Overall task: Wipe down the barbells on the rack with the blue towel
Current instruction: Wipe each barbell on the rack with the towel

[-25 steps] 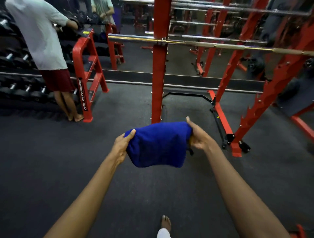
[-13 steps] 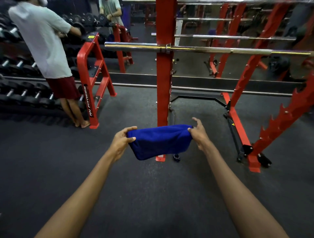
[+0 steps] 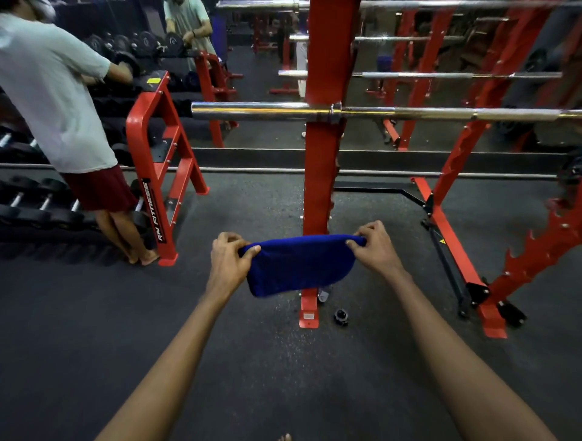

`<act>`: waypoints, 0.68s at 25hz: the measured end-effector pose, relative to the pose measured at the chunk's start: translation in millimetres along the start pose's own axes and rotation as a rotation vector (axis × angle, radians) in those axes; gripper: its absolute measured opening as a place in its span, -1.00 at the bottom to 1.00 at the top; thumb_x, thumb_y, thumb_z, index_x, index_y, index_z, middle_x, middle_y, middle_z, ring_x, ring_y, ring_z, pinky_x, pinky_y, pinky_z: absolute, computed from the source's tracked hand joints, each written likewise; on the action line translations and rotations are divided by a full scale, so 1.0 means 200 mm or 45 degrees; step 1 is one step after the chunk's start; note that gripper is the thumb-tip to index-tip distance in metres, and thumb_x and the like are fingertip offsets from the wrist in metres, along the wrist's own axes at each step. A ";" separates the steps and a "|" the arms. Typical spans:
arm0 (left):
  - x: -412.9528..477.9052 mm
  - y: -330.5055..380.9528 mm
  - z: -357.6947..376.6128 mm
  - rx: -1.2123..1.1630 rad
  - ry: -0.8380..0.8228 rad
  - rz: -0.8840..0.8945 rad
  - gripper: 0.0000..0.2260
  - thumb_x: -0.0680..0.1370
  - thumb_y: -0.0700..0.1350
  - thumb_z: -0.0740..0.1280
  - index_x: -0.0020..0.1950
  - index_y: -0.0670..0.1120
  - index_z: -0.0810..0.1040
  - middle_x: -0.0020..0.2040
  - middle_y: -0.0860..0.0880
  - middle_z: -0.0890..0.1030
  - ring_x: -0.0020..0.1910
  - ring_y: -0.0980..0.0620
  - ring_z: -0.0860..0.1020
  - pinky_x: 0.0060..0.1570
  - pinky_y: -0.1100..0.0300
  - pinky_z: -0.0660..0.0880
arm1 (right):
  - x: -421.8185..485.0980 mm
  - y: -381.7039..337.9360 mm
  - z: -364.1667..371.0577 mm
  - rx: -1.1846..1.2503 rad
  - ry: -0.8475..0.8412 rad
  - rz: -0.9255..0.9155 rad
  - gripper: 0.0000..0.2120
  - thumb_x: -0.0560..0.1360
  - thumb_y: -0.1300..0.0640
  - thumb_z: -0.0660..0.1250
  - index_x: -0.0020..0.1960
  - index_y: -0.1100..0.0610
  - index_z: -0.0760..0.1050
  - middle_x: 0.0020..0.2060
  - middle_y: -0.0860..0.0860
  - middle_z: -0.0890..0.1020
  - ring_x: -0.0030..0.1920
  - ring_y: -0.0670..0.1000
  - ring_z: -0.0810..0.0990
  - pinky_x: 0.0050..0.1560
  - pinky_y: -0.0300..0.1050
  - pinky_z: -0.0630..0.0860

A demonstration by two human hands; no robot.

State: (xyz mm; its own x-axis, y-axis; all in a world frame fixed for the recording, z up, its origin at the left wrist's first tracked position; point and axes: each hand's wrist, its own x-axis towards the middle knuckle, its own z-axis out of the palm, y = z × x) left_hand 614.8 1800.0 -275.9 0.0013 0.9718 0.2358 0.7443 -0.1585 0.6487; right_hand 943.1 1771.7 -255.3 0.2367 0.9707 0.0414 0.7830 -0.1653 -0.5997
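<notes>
A folded blue towel hangs stretched between my hands in front of the red rack upright. My left hand pinches its left end and my right hand pinches its right end. A chrome barbell lies across the rack above the towel, well clear of it. Two more barbells sit higher on the rack, one above it and another at the top edge.
A person in a white shirt stands at the left by a red dumbbell rack with several dumbbells. Red slanted rack legs stand at the right. A small black object lies by the upright's foot. Mirror behind.
I have stepped closer to the rack, so the barbell sits lower in view. The towel is pulled flatter between my hands, and my fingers have curled round its ends.
</notes>
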 end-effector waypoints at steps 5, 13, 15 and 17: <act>0.19 0.22 -0.02 -0.476 -0.069 -0.139 -0.76 0.54 0.09 0.42 -0.23 -0.02 0.60 -0.38 0.08 0.57 -0.34 0.08 0.51 -0.26 0.09 0.44 | 0.08 -0.28 -0.02 0.354 0.145 0.252 -0.84 0.54 0.03 0.32 -0.15 0.09 0.53 -0.23 0.07 0.66 -0.18 0.08 0.68 -0.05 0.12 0.65; 0.36 0.52 0.06 -1.160 -0.366 -0.054 -0.74 0.59 0.00 0.41 0.04 -0.22 0.60 -0.15 -0.04 0.65 -0.13 0.07 0.57 -0.08 0.10 0.51 | 0.12 -0.64 0.01 0.910 0.027 -0.118 -0.85 0.64 0.11 0.33 -0.09 0.00 0.62 0.06 0.03 0.57 -0.16 -0.01 0.70 -0.19 -0.10 0.67; 0.42 0.51 0.05 -1.169 -0.479 -0.029 -0.66 0.51 -0.02 0.50 0.12 -0.20 0.54 -0.11 0.03 0.65 -0.09 0.13 0.60 -0.06 0.21 0.53 | 0.17 -0.60 -0.01 0.979 -0.055 -0.209 -0.74 0.67 0.26 0.24 0.02 -0.01 0.66 0.15 -0.05 0.57 -0.13 -0.03 0.69 -0.14 -0.17 0.65; 0.50 0.49 0.07 -1.159 -0.490 -0.013 -0.68 0.45 -0.11 0.50 0.12 -0.19 0.54 -0.09 0.03 0.66 -0.06 0.11 0.60 -0.01 0.22 0.53 | 0.23 -0.56 -0.02 0.906 -0.124 -0.308 -0.59 0.61 0.42 0.21 0.10 -0.03 0.66 0.19 -0.15 0.57 -0.14 -0.05 0.69 -0.13 -0.24 0.60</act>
State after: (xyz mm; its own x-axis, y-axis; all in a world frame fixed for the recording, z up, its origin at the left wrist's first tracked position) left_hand 696.9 1883.7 -198.7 0.3346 0.9389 0.0805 -0.0520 -0.0669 0.9964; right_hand 868.7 1835.0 -183.9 0.0273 0.9821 0.1865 0.2384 0.1748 -0.9553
